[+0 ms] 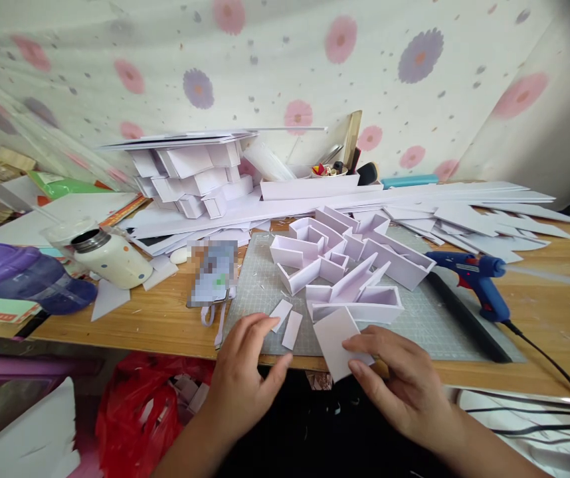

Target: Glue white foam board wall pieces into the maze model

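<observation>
My right hand pinches a flat white foam board piece between thumb and fingers, tilted over the front edge of the grey cutting mat. Fingers apart, my left hand is at the mat's near edge, its fingertips by a small white strip; whether they touch it I cannot tell. A second small strip lies to the right of that one. Just beyond the held piece stands a white foam board structure of upright walls, with more angular walled sections behind it.
A blue glue gun with a black cord rests at the right, near a long black bar. A phone, cream bottle and purple cup are at the left. White boards pile up behind. A red bag hangs below.
</observation>
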{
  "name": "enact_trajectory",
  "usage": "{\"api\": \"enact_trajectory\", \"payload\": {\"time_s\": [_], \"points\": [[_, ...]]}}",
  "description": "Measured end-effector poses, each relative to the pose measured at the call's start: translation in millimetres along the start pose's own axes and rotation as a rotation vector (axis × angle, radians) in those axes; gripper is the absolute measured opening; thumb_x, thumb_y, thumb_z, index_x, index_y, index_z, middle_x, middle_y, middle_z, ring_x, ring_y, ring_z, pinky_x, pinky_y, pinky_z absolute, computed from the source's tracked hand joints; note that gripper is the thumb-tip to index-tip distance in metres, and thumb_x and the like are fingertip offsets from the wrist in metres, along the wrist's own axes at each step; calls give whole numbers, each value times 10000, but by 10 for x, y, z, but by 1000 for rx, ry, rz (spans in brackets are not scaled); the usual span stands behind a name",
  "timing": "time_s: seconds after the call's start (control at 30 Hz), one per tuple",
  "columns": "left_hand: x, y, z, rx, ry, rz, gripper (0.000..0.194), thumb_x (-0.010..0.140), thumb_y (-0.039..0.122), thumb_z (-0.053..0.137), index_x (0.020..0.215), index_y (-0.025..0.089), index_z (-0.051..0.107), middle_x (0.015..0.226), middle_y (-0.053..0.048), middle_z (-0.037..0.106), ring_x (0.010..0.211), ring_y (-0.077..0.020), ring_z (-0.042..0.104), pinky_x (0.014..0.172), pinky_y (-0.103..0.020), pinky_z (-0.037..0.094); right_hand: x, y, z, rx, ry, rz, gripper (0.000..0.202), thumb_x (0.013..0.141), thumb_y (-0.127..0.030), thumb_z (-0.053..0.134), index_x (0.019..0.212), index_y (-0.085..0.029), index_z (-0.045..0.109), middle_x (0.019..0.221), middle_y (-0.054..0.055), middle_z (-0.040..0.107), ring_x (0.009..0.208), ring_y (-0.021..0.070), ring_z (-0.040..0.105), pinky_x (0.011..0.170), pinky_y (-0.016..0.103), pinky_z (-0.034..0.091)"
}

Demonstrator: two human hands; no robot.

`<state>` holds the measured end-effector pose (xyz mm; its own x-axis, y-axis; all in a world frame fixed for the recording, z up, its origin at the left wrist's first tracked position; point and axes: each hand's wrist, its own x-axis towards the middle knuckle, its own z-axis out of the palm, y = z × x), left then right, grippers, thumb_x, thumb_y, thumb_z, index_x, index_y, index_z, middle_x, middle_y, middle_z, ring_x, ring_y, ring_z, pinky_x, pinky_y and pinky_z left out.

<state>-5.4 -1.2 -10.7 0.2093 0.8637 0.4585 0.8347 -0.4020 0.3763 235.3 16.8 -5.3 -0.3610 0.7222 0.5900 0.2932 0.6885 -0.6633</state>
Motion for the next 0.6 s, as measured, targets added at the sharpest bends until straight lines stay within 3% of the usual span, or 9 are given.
{"api": "enact_trajectory", "payload": {"time_s": [0.1,0.27,0.43,0.5,0.6], "points": [[130,-55,89,120,-8,-27,303,868,190,547,1170,167,527,1107,-109,613,1024,-270,567,879,-431,480,-12,48,-44,-87,-63,-13,160,873,-115,552,1008,-200,563,761,30,565,615,135,533,538,247,426],[294,-110,191,201,-87,-71,235,814,140,604,1049,151,613,943,-88,659,905,-289,598,778,-436,507,-27,61,-32,-183,-83,-55,270,878,-62,504,1106,-197,554,779,41,568,638,153,509,555,268,429],[281,-49,159,-18,61,-140,324,764,114,622,1085,159,601,909,-51,633,781,-203,607,719,-353,524,-10,70,-4,-202,-12,-56,445,879,-51,501,1304,-177,464,787,45,592,654,160,532,577,270,465],[258,55,167,-142,125,-109,372,759,103,617,1125,165,589,912,-39,611,780,-168,603,727,-305,523,0,75,1,-222,4,-51,469,879,-56,510,1330,-168,441,830,58,622,680,166,553,609,280,485],[241,228,238,-238,126,-25,362,754,79,604,1106,164,591,928,-39,589,797,-146,598,737,-268,514,10,89,1,-281,-14,-75,447,883,-61,513,1314,-167,457,855,65,646,691,173,561,611,285,487]]}}
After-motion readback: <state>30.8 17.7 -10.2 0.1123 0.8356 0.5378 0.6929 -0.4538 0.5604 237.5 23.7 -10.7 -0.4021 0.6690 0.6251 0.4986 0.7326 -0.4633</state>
